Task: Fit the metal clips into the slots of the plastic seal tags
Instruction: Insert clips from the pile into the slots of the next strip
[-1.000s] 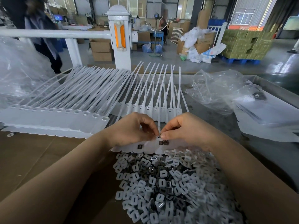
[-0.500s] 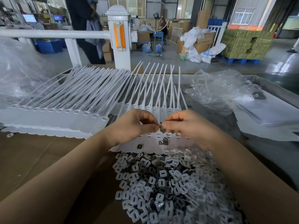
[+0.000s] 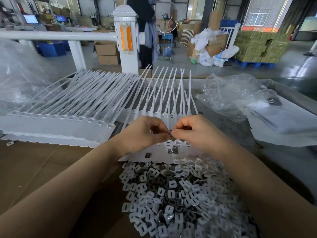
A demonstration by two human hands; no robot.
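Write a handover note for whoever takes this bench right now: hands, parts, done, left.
Left hand and right hand: both pinch one small metal clip between their fingertips, held above the strip of seal tags.
Parts: three loose clips lie on that strip; the pile of clips and white plastic pieces sits nearest the person; a long row of seal tags lies to the left.
Done: cannot tell how many slots are filled.
Left: seat the held clip, then the loose ones; several slots near the hands look empty.

Scene is evenly lit by daylight from rear windows (image 3: 260, 16); floor (image 3: 295, 69) glare is seen, edges are bent and softened.
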